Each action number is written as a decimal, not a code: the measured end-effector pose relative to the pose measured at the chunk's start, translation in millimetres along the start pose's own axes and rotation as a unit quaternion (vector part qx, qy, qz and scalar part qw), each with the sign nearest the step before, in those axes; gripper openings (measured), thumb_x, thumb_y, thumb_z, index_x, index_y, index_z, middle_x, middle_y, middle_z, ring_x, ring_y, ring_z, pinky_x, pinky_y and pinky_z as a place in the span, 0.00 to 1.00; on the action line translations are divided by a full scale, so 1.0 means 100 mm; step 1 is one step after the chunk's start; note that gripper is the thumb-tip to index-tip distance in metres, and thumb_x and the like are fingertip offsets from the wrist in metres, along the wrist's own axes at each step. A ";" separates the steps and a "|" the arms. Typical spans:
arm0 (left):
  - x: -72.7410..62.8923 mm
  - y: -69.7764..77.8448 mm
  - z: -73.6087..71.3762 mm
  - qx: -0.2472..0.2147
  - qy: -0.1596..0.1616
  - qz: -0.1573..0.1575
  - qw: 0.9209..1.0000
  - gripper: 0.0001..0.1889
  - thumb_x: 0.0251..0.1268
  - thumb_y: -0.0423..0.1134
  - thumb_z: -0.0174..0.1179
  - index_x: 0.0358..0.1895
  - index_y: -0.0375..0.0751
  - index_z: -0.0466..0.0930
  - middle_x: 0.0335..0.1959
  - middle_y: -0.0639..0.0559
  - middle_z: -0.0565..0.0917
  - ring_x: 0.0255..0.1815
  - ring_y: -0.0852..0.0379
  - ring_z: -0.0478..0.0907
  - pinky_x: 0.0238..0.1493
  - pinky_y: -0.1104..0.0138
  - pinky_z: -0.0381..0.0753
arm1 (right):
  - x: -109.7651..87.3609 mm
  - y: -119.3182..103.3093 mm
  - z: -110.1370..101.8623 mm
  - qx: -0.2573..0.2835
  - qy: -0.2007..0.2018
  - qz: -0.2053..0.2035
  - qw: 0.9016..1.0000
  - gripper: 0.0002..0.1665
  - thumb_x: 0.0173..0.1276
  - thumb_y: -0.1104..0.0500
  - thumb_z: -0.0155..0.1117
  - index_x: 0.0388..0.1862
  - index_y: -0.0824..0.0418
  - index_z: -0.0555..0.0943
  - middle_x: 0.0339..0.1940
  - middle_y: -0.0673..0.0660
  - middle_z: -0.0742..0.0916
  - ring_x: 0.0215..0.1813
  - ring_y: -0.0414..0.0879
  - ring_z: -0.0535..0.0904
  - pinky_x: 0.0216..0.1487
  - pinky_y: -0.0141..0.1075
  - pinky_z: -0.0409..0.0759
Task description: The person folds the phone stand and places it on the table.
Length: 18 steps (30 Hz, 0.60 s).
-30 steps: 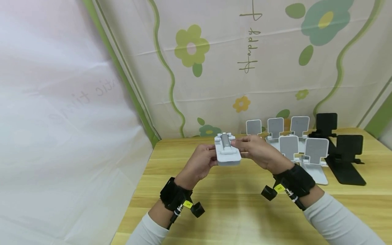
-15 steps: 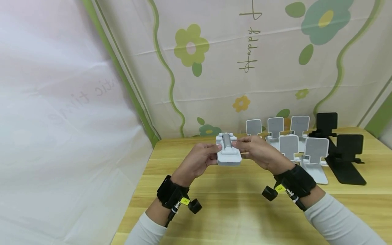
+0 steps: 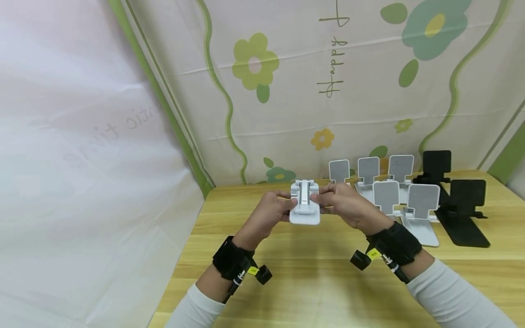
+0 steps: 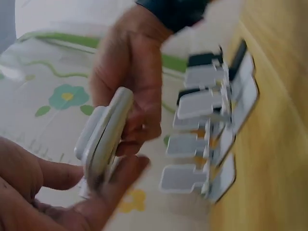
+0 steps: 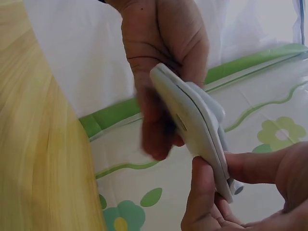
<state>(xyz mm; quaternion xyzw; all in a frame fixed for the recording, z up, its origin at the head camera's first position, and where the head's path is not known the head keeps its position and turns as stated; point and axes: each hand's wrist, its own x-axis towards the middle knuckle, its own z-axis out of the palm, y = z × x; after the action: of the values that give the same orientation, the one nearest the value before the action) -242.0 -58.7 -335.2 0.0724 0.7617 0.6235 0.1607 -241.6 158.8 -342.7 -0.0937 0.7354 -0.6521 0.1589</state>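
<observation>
A white folded phone stand (image 3: 305,218) is held up above the table between both hands, its hinged arm lying flat along the upper face. My left hand (image 3: 266,214) grips its left edge, thumb on top and fingers underneath. On the opposite edge my right hand (image 3: 348,206) pinches the stand between thumb and fingers. Seen edge-on in the left wrist view, the folded stand (image 4: 108,132) looks like two thin plates pressed together. The right wrist view shows the stand's smooth underside (image 5: 180,115) with a small slot.
Several unfolded phone stands stand at the right: white ones with grey pads (image 3: 423,200) and black ones (image 3: 467,198). They sit on a wooden table (image 3: 311,282). Behind it hangs a white curtain (image 3: 287,114) printed with flowers.
The folded stand has tilted so its upper face shows more fully and its front edge less. My left thumb has come onto the top face. The standing phone stands have not moved.
</observation>
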 end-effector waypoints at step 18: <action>-0.09 -0.05 0.13 0.378 0.118 0.136 0.908 0.25 0.54 0.58 0.76 0.41 0.40 0.83 0.29 0.51 0.80 0.25 0.58 0.75 0.18 0.68 0.74 | 0.04 0.00 0.12 -0.047 0.012 -0.036 0.998 0.21 0.77 0.59 0.63 0.56 0.76 0.76 0.51 0.63 0.83 0.49 0.47 0.83 0.54 0.38 0.86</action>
<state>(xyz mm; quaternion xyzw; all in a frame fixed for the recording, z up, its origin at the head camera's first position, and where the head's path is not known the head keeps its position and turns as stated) -229.2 -50.8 -341.4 0.1560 0.9367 0.3085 -0.0561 -240.6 146.3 -344.8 -0.1193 0.7632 -0.6233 0.1217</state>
